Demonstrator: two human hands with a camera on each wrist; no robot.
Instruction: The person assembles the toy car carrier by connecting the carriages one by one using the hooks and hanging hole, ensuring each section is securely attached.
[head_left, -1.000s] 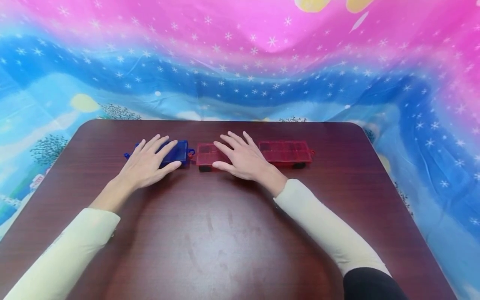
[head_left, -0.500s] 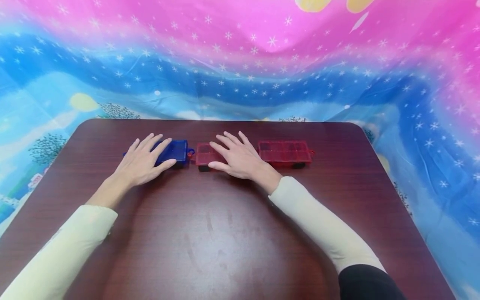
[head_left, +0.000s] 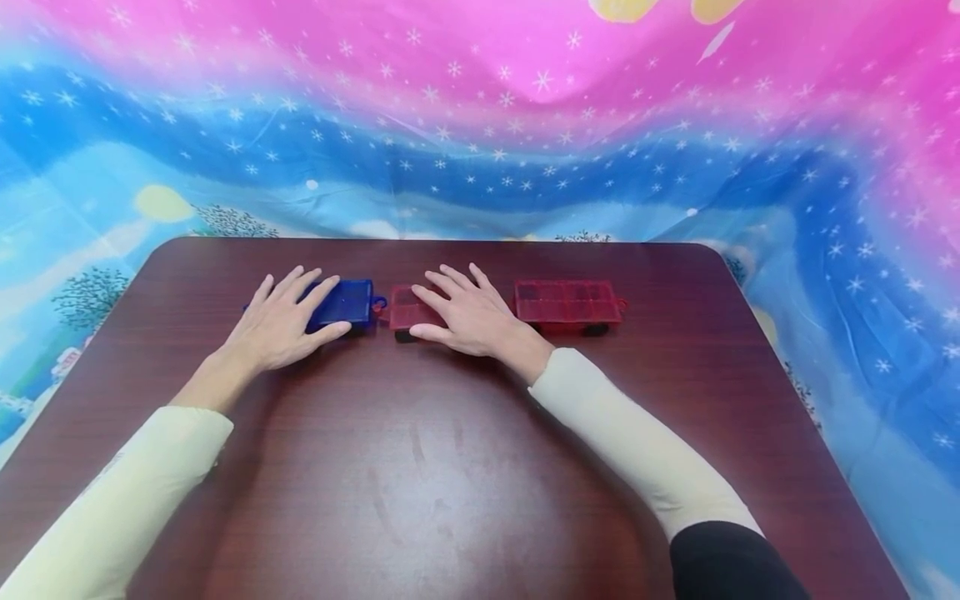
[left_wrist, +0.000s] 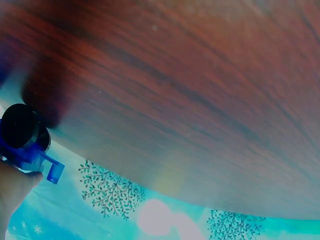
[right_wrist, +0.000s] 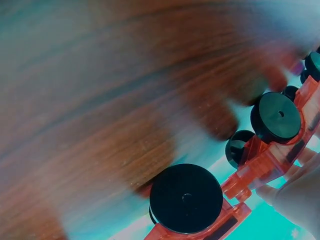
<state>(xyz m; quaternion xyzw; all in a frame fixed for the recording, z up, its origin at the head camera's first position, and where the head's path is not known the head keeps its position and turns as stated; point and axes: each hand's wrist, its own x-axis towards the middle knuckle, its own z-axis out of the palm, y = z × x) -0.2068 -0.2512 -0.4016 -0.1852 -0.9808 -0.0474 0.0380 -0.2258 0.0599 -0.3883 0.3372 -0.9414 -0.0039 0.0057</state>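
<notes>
Three flat toy wagons stand in a row at the far side of the dark wooden table (head_left: pixel 450 467). My left hand (head_left: pixel 281 323) lies flat with straight fingers on the blue wagon (head_left: pixel 347 302). My right hand (head_left: pixel 465 315) lies flat on the middle red wagon (head_left: pixel 405 310), hiding most of it. A second red wagon (head_left: pixel 567 302) stands free to the right. The left wrist view shows a black wheel (left_wrist: pixel 20 126) and the blue hook (left_wrist: pixel 50 169) of the blue wagon. In the right wrist view I see black wheels (right_wrist: pixel 186 198) under the red wagons.
A pink and blue starry cloth (head_left: pixel 480 125) hangs behind the table and drapes past both sides. The table's far edge runs just behind the wagons. Cream sleeves cover both forearms.
Both hands and the wagons under them have slid slightly to the left along the table. The fingers stay flat throughout.
</notes>
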